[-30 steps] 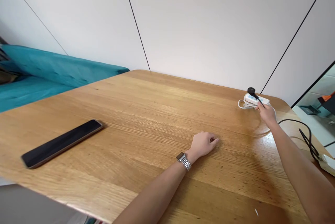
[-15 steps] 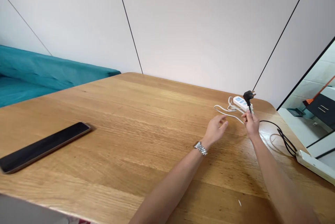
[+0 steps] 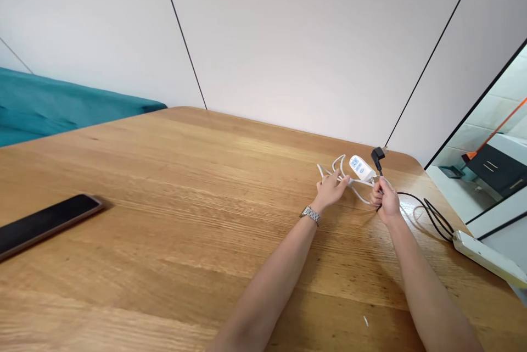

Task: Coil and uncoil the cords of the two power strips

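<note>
at the far left, a teal upholstered sofa (image 3: 74, 107) is seen beyond the brown wooden table (image 3: 185, 176), on which a long, flat, black slab (image 3: 45, 224) is laid. well to the right, a loosely looped white cord (image 3: 359, 197) is met by the left hand (image 3: 330, 190); its fingers are slightly spread, and whether the cord is pinched cannot be told. just beside, a rounded white unit with blue markings (image 3: 362, 168) is seen. next, 1 black angled plug (image 3: 377, 157) is held up by the right hand (image 3: 386, 201), its fingers clamped on the thin black cable (image 3: 413, 195). farthest right, a long white strip (image 3: 486, 256) is placed. the 2 leads are apparently being handled together; a secure left pinch seems called for, with the plug held steady.
</note>
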